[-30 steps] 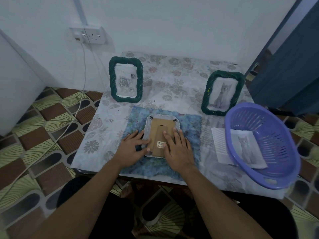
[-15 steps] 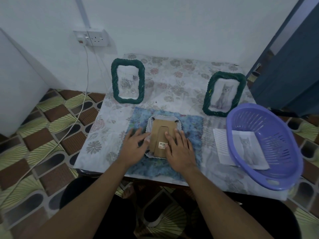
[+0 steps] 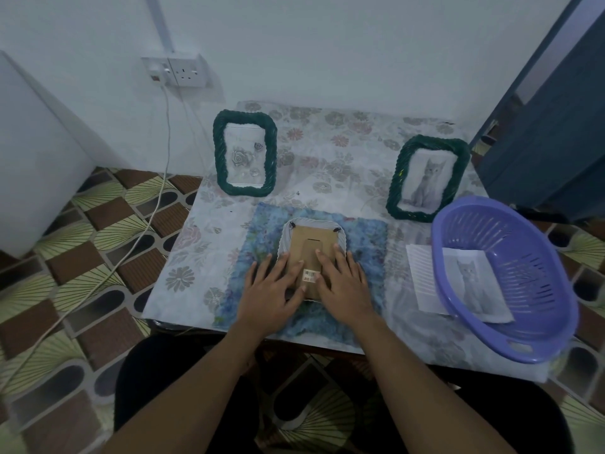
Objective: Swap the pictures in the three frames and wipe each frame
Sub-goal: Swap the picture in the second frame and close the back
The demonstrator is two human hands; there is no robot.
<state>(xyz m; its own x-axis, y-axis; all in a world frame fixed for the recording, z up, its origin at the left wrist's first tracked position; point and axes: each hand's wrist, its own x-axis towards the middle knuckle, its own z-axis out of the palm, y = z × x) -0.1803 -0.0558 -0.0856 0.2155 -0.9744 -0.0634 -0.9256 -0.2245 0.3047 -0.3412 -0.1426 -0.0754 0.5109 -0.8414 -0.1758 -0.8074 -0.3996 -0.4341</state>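
White frame [image 3: 311, 222] lies face down in the middle of the blue cloth [image 3: 368, 237], at the near edge of the worktop [image 3: 330, 142], brown backing board [image 3: 309, 245] facing up. Barcode sticker [image 3: 311, 276] sits low on the board between the hands. Left hand [image 3: 270, 290] rests flat at the frame's left edge, thumb on the board, fingers straight and spread; no grip on anything. Right hand [image 3: 343, 285] presses flat on the right half of the board, fingers straight, also holding nothing. Two dark tabs show at the board's top corners; the lower ones are hidden under the hands.

Step in hand, as I read it: opening the back of this frame to get its picture out. To do it well: keep one palm down so the frame doesn't skid on the cloth, turn the top tabs aside with a fingertip, then lift the board from the top edge, not by the stand flap. Keep the frame level so the glass stays seated.

Further out: green frame with roses [image 3: 218, 152] stands back left, green frame with cat [image 3: 396, 178] back right, both upright. Purple basket [image 3: 530, 353] sits at the right; a cat print [image 3: 471, 283] and a lined sheet [image 3: 420, 273] lie at it, in or under I cannot tell.
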